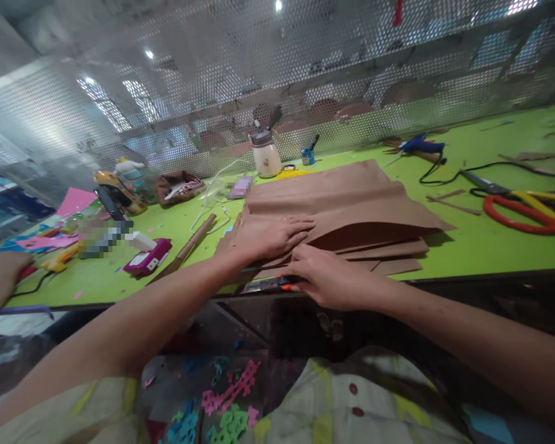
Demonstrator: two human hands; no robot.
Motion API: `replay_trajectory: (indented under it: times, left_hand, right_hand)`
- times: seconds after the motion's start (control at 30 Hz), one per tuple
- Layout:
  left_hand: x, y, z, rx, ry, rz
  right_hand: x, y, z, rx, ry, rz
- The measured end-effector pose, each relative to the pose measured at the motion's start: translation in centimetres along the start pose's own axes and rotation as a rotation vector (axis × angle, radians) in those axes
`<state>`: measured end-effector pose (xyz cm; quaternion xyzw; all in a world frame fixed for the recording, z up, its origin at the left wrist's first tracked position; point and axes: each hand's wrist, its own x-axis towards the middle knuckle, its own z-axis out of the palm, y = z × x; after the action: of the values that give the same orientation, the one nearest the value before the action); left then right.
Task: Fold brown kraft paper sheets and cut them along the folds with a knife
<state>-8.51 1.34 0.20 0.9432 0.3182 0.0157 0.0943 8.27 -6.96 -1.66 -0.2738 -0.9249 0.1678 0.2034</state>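
Observation:
A stack of folded brown paper sheets [351,203] lies near the front edge of the green table, its upper layer bulging open at the front. My left hand [282,237] rests on top of the paper, palm down with fingers stretched out. Just to its right, at the front edge of the stack, my right hand [330,277] is closed, its fingertips against the paper. Between its forefinger and thumb runs what looks like a utility knife [268,283] with grey, black and orange parts, pointing left along the table edge. My fingers partly hide its handle.
Scissors [522,213] with red and yellow handles and a blue glue gun [423,145] lie right. Behind the paper stand a white jar [266,157] and a small blue bottle [308,155]. Left are a purple box [148,258] and another person's hand [2,277].

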Motion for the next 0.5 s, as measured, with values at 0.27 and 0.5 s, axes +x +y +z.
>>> replay_trajectory:
  times: [0.27,0.5]
  left_hand:
    - [-0.8,0.0,0.2,-0.04,0.089,-0.117]
    - [-0.4,0.9,-2.0,0.044,-0.018,-0.21]
  right_hand:
    - [-9.2,4.5,-7.8,0.042,0.307,0.242]
    - [-12.2,19.9,-11.6,-0.369,0.661,0.774]
